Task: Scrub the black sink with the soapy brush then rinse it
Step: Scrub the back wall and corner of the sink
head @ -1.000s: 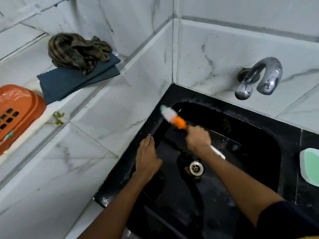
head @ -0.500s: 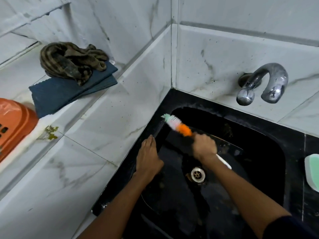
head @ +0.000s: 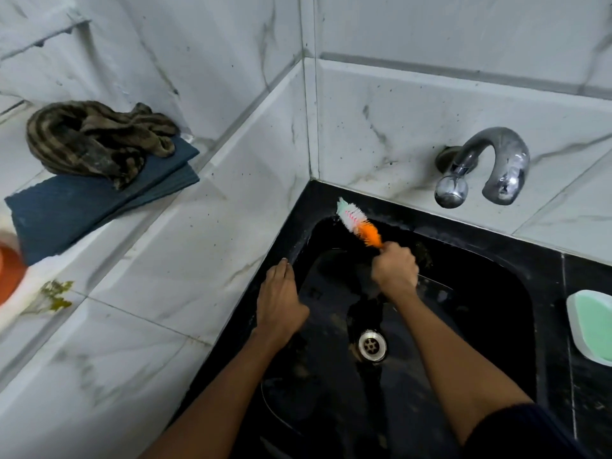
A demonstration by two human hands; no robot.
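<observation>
Sink [head: 331, 200]: one | right hand [head: 394, 268] grips one brush [head: 359, 226]; left hand [head: 280, 301] flat

Brush handle [head: 381, 244] hidden in right hand's [head: 394, 268] grip, apparently.

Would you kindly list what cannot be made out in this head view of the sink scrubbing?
- Brush handle: hidden inside the gripping right hand.
- Orange container: cut off by the left edge and blurred.
- Green soap dish: cut off by the right edge.
- Black sink near wall: covered by both forearms.
- Soap on the bristles: too small to tell.
</observation>
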